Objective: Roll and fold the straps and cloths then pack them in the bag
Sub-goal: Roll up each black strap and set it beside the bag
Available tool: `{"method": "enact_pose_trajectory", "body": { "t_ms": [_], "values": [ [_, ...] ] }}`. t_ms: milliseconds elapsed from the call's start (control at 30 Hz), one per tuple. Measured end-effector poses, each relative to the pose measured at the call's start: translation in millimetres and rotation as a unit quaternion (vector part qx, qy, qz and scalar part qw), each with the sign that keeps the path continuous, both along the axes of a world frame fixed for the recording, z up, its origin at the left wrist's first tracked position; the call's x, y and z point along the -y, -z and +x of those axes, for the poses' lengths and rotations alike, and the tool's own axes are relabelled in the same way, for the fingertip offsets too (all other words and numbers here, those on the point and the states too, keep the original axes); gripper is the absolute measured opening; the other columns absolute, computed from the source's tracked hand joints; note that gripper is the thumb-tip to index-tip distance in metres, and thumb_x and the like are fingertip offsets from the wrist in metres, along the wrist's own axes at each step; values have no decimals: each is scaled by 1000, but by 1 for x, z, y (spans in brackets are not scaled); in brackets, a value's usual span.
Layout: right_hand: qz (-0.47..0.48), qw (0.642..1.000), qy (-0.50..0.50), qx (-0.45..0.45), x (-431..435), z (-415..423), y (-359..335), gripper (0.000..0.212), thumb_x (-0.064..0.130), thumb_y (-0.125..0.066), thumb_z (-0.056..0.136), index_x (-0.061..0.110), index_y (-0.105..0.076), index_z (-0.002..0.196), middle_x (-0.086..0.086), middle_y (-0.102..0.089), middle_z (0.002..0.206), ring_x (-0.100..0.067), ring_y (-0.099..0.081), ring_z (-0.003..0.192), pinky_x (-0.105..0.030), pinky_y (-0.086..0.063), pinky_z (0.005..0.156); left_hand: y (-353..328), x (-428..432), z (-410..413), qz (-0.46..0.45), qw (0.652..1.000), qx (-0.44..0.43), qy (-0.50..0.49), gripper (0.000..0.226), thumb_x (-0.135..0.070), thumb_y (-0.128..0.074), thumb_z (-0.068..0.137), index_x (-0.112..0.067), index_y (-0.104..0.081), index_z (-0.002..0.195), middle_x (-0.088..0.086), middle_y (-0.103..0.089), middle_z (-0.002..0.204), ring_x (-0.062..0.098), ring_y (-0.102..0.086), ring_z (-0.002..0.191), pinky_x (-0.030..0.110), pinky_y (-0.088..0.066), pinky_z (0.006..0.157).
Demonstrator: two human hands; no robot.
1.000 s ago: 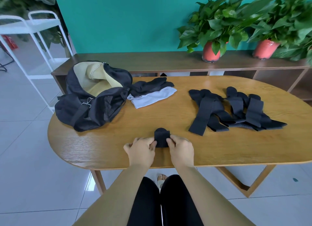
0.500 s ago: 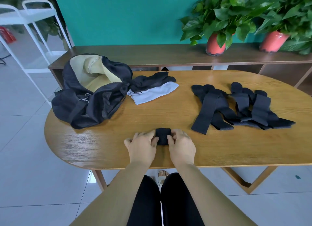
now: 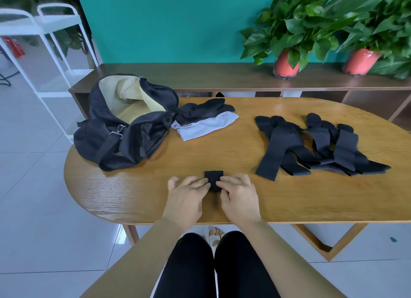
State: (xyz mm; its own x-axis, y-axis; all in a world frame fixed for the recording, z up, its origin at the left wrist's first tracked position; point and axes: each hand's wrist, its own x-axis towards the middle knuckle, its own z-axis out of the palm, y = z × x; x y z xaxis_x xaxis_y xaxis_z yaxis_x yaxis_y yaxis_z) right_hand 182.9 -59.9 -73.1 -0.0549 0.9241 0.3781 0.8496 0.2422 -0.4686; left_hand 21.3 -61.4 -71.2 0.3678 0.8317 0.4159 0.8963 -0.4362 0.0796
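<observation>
Both hands work the rolled strap (image 3: 213, 178) at the desk's (image 3: 222, 155) near edge.
The left hand (image 3: 185, 197) presses its left end with straight fingers, and the right hand (image 3: 239, 197) pinches its right end. The bag (image 3: 124, 133) lies ahead-left, nearer the left hand.

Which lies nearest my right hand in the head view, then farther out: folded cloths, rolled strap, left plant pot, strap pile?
1. rolled strap, held by the right hand, near edge.
2. strap pile, to its right.
3. folded cloths, far side, left.
4. left plant pot, on the shelf beyond the table.
</observation>
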Motion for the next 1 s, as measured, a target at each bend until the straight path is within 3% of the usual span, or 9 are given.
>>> {"method": "enact_pose_trajectory", "body": {
  "t_ms": [100,200,433,767,1000],
  "values": [
    [-98,993,-57,44,-7,-11,-13,42,8,-47,92,30,-62,125,15,-54,134,-13,-33,128,-30,-26,99,-2,-1,-20,-5,999,-16,-35,57,1,-79,49,-28,-75,99,-14,-71,106,9,-62,102,38,-23,86],
    [-155,980,-103,64,-15,-32,-22,52,5,-42,93,35,-51,134,21,-43,143,-9,-25,131,-27,-20,102,-1,1,-48,-18,997,-16,-70,60,4,-80,48,-29,-75,98,-13,-71,106,14,-65,101,39,-23,87],
    [-172,968,-165,85,-23,-89,-25,65,-4,-40,88,35,-43,140,21,-35,148,-9,-23,132,-27,-20,102,-1,9,-104,-47,990,-7,-133,61,3,-78,52,-31,-74,103,-13,-70,111,15,-64,104,38,-21,88],
    [-141,961,-202,122,-33,-141,-30,64,-3,-43,88,35,-44,139,19,-37,147,-12,-25,131,-31,-24,102,0,14,-148,-47,982,-20,-183,54,1,-78,54,-25,-74,101,-8,-71,109,19,-64,103,39,-20,88],
    [-134,963,-216,95,-33,-143,-38,65,-6,-42,87,32,-45,140,15,-40,147,-12,-22,134,-30,-23,104,-22,9,-141,-79,978,-22,-191,53,-5,-54,86,-28,-54,133,-8,-52,139,17,-37,134,47,-13,102]
  ]
}}
